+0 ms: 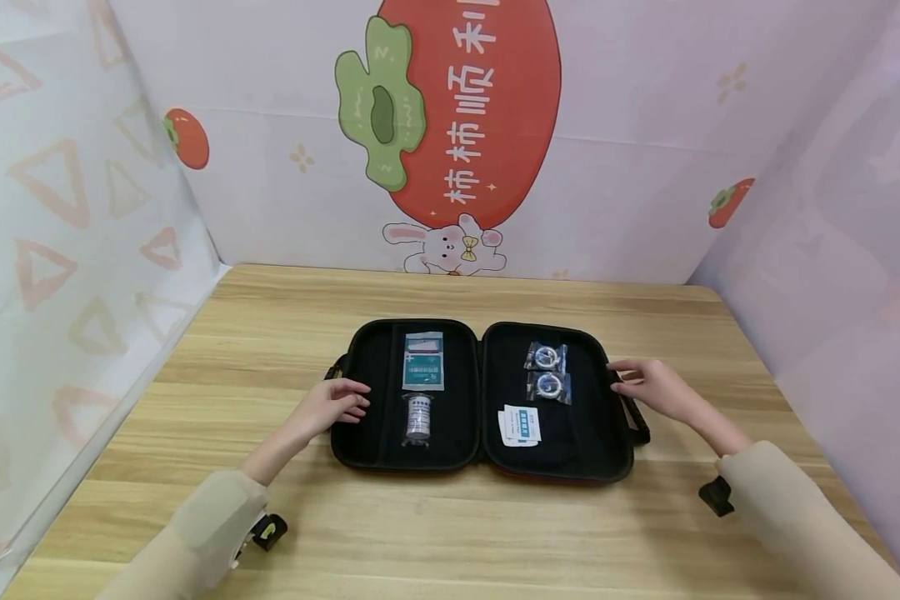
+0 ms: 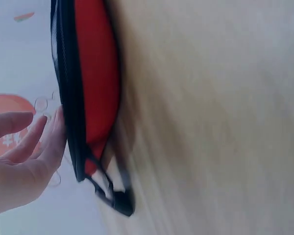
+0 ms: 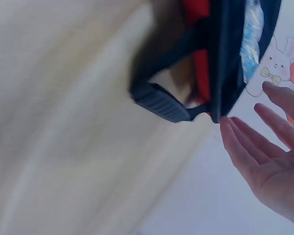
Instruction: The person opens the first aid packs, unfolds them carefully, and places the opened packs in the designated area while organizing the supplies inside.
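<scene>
A black zip case (image 1: 450,442) lies unfolded on the table, its two halves side by side. Over its left rim is my left hand (image 1: 335,402), fingers loosely bent; the left wrist view has this hand (image 2: 27,164) with fingertips right at the zip edge, beside the red outer shell (image 2: 99,73). At the right rim, my right hand (image 1: 656,388) has its fingers extended. In the right wrist view the fingertips of that hand (image 3: 269,161) are at the case's corner, close to the black carry handle (image 3: 161,102). Neither hand grips anything.
The left half holds a teal-and-white packet (image 1: 423,375) and a wrapped white roll (image 1: 418,418). In the right half are two ring-shaped rolls in clear wrappers (image 1: 546,357) and small white-and-blue packets (image 1: 523,423). Printed cloth walls (image 1: 270,208) border the wooden table (image 1: 435,542).
</scene>
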`<state>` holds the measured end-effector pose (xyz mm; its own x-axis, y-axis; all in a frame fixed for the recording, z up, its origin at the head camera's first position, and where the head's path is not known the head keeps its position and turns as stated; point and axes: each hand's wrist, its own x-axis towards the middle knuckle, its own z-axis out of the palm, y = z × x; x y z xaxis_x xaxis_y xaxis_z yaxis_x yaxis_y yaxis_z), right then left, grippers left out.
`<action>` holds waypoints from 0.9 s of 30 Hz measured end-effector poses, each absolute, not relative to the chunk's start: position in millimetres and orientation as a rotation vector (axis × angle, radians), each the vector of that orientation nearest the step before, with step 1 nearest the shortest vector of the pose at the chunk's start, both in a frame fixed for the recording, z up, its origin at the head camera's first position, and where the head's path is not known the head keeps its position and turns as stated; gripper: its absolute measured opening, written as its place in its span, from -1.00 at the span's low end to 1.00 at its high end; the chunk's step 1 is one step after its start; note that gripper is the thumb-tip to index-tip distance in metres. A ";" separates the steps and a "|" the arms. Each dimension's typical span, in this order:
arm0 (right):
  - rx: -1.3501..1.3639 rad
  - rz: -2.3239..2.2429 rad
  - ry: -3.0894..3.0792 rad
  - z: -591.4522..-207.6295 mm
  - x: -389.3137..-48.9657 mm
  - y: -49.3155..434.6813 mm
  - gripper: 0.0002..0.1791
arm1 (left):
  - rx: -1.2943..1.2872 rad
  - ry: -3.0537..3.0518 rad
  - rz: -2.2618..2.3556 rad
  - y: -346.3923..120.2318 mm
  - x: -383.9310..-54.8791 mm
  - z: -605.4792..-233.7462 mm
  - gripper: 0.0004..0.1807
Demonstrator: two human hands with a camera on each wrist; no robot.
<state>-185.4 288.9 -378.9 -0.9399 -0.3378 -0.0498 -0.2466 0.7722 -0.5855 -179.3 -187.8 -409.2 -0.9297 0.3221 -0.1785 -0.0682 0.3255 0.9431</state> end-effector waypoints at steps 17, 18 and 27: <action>-0.412 -0.903 2.802 -378.6 -224.1 252.5 -0.60 | 0.206 2.666 1.454 -215.3 -196.1 -411.3 -0.73; -0.406 -0.919 2.799 -379.1 -225.5 249.9 -0.60 | 0.200 2.678 1.448 -215.2 -196.2 -411.7 -0.72; -0.453 -0.966 2.783 -387.4 -236.9 233.4 -0.57 | 0.147 2.733 1.368 -215.7 -196.8 -421.8 -0.58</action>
